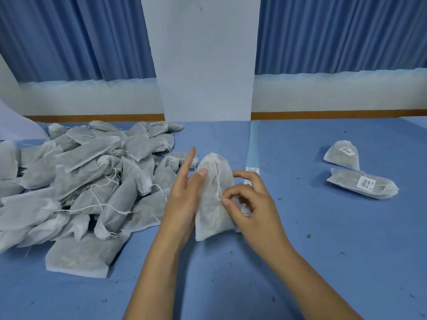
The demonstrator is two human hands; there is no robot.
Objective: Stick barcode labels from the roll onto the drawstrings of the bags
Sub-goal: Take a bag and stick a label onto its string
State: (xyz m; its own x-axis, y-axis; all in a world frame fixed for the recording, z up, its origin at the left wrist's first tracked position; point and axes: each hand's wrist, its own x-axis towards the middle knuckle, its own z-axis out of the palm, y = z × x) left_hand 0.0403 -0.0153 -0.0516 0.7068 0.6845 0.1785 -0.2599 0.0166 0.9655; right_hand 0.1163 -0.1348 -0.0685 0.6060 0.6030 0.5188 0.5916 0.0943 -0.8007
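Nearest me, centre frame, my left hand point(184, 195) holds the bag point(211, 211) upright, thumb on its front, forefinger straight; my right hand point(249, 204) pinches its drawstring point(218, 181). Light, soft, crushable, I judge; the limp string wants pinching near its end.

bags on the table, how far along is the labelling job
Early on. Done: the far labelled bag and the near labelled bag lie at right. In hand: the left hand holds the held bag upright while the right hand pinches its drawstring, no label on it yet; the label strip lies just behind. Left: the big pile at left, no labels visible.
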